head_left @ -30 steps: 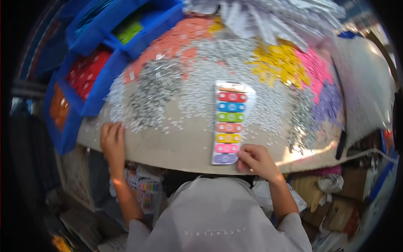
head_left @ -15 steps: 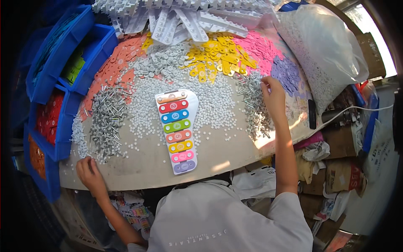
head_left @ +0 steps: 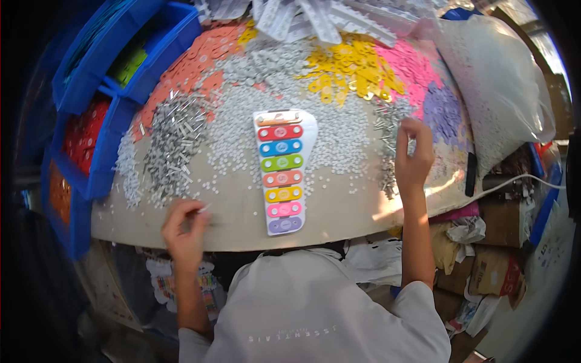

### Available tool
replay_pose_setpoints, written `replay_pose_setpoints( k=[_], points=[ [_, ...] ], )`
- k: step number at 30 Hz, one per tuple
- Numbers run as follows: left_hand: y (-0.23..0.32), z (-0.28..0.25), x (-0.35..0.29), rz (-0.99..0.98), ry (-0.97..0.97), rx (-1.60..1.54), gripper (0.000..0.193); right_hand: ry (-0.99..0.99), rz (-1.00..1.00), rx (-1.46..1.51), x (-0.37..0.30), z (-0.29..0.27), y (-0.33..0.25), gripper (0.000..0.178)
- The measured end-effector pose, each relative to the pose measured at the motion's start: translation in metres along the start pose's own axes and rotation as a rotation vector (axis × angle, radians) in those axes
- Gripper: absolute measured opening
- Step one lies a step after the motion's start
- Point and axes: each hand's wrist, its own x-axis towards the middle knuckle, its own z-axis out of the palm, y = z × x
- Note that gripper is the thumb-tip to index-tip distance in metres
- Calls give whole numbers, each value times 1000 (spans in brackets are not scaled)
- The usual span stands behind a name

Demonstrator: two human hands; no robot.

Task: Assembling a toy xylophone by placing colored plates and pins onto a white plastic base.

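A toy xylophone (head_left: 308,142) with a white base and a column of coloured bars lies on the table between my hands. Its lowest bar is purple (head_left: 284,225). To its left, my left hand (head_left: 183,233) is raised over the near edge, thumb and fingers pinching a small white piece (head_left: 204,208), slightly blurred. My right hand (head_left: 416,158) is beside the right-hand pile of metal pins (head_left: 386,130), fingers curled toward the thumb. Something pale and shiny shows inside the curl, too small to name. Another heap of metal pins (head_left: 177,145) lies beyond my left hand.
Small white caps (head_left: 236,136) spread across the table (head_left: 236,227). Beyond lie orange (head_left: 206,54), yellow (head_left: 357,63), pink (head_left: 414,69) and purple bars (head_left: 445,112). Blue bins (head_left: 100,163) line the left; a large clear bag (head_left: 502,91) of small pieces stands right.
My left hand has moved right from the small white pieces toward the xylophone, now pinching one. My right hand has drawn back slightly, fingers more curled. The whole view has shifted.
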Motion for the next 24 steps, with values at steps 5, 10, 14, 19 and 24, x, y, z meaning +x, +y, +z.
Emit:
replay_pose_setpoints(
  k=[5,10,14,19,24],
  points=[
    [10,43,-23,-362,-396,-592,17,-294,-271,453,-50,-7,-94,26],
    [17,56,-27,-643,-552,-747,18,-361,-238,563,-88,7,-119,29],
    [16,59,-28,-633,-583,-748,12,-379,-217,579,-96,9,-120,28],
    [11,67,-29,-496,-550,-602,31,-428,-345,494,-98,8,-123,27],
    [26,66,-15,-411,-650,-314,59,-577,254,679,-106,-1,-137,29]
  ],
)
